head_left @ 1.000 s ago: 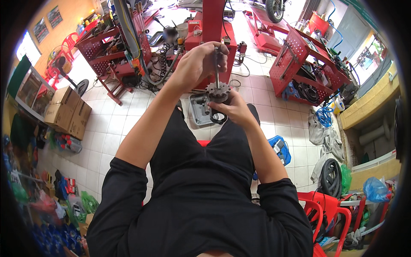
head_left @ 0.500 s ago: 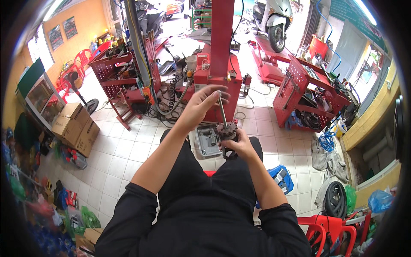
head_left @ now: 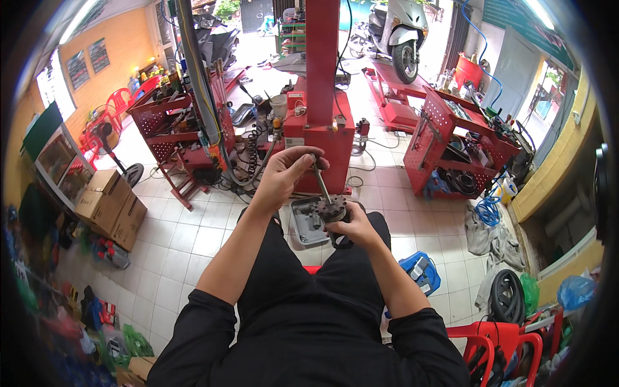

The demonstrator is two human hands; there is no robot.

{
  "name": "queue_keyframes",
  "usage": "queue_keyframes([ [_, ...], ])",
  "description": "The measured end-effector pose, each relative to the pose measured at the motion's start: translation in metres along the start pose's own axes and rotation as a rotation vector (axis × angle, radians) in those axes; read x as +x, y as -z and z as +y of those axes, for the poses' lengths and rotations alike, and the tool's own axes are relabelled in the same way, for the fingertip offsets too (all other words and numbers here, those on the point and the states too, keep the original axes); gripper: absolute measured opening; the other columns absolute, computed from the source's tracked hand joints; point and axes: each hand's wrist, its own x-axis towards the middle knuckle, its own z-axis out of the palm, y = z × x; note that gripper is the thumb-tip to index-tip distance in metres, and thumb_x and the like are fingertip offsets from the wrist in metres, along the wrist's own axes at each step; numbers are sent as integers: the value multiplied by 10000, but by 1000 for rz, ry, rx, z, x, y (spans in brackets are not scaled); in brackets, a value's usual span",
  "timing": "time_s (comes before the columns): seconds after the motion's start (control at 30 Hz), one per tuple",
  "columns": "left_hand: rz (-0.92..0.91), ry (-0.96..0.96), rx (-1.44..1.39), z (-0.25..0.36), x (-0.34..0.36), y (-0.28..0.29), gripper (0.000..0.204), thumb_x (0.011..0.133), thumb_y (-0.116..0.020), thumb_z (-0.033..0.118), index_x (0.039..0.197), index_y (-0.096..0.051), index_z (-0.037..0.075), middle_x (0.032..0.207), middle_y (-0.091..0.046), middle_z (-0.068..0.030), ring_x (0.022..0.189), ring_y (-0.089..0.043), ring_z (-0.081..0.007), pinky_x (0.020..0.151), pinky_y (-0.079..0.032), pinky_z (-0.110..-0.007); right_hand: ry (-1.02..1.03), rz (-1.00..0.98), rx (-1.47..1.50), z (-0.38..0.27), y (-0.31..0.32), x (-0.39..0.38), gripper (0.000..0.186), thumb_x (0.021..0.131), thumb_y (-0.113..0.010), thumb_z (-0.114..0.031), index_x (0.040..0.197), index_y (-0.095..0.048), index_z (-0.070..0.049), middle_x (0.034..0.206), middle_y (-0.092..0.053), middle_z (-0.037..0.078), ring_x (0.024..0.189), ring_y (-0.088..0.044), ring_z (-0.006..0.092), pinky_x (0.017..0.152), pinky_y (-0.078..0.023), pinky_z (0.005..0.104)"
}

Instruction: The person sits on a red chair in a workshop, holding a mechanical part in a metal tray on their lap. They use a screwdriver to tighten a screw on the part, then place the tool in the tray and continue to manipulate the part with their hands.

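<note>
Rod [head_left: 323, 185] (slim, metallic) now more tilted

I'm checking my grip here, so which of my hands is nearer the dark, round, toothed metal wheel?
Right. Your right hand holds the wheel from its right side; your left hand is away from it, at the upper end of the thin silver metal rod.

Silvery rod [head_left: 323, 184], dark grey toothed wheel [head_left: 331, 208], black clothing [head_left: 316, 303], red hole-dotted cart panel [head_left: 421, 155], white gridded floor tiles [head_left: 175, 263]
</note>
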Motion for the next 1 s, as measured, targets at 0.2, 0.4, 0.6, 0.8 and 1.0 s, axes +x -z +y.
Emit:
queue_keyframes([
  [0.2,54,-21,5,-7,3,-3,343,946,-520,311,1143,-506,31,1057,-614,-152,986,-619,-232,832,-513,-347,-1,13,-22,-1,0,-2,374,708,-709,-73,1043,-587,38,881,-645,62,756,-609,110,696,-503,257],
  [0.4,11,18,-268,-7,-2,-21,381,984,-342,435,1001,-472,78,907,-551,-99,879,-562,-209,787,-449,-345,47,31,-117,0,-3,0,354,700,-717,-57,1022,-591,20,874,-642,44,773,-599,95,707,-495,252],
  [0.6,187,107,-309,-3,6,-42,432,950,-509,287,565,-375,146,484,-313,57,396,-268,-50,375,-180,-244,110,-52,-402,-2,-4,0,538,717,-777,-137,1178,-537,3,971,-628,44,888,-573,94,808,-460,257],
  [0.8,179,86,-28,-12,3,-35,377,919,-547,177,566,-426,122,473,-325,69,386,-252,-30,366,-165,-228,161,66,-379,-24,1,1,437,788,-716,-238,1141,-596,-9,934,-664,100,864,-624,163,798,-487,306],
  [1.0,248,112,-144,-17,6,-32,363,914,-548,178,577,-427,121,476,-320,65,381,-261,-37,366,-178,-238,101,119,-296,-8,-2,5,238,871,-626,-87,1080,-602,25,894,-638,41,800,-584,83,746,-477,242],
])
